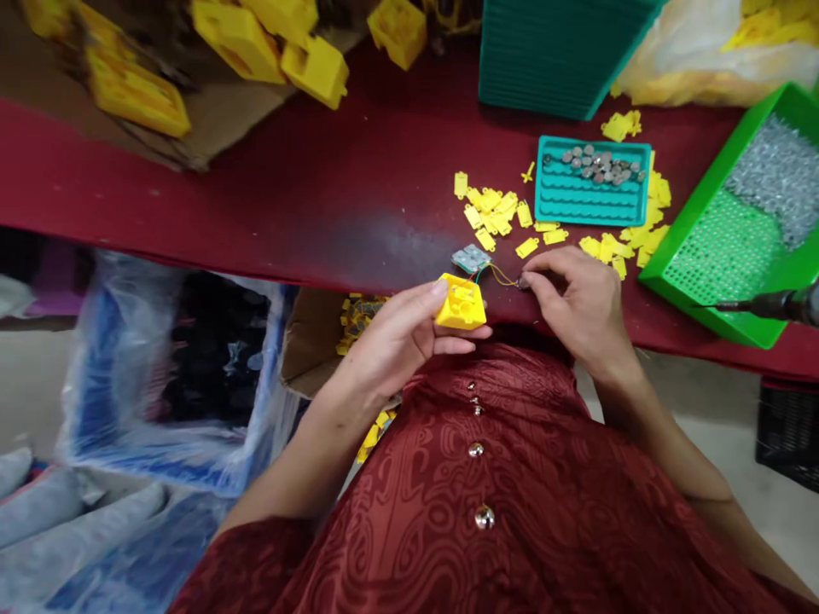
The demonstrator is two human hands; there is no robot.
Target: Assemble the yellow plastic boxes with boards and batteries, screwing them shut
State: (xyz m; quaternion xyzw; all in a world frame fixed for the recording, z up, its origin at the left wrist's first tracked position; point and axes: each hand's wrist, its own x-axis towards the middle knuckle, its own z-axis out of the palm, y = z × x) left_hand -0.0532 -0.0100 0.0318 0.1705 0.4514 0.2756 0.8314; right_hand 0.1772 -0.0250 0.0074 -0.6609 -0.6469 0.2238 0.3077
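My left hand [409, 328] is closed around a small yellow plastic housing [461, 303], its hollow side facing up. Thin coloured wires [502, 275] run from the housing area past a grey-green circuit board [471, 258] at the housing's far side. Between the thumb and fingertips of my right hand [579, 298] is a small round dark metal disc [525, 280], where the wires end. Just beyond lie several flat yellow plastic covers [492, 211] and a teal ribbed tray [592, 209] with several silvery round discs [601, 164] in it.
On the right a green perforated basket [710, 247] holds many small clear-grey pieces; a dark screwdriver-like tool [781, 305] reaches over it. A teal stack of trays [563, 60] stands at the back. Cardboard with yellow housings [313, 68] lies back left. A plastic-lined blue crate [172, 367] sits below the table's left edge.
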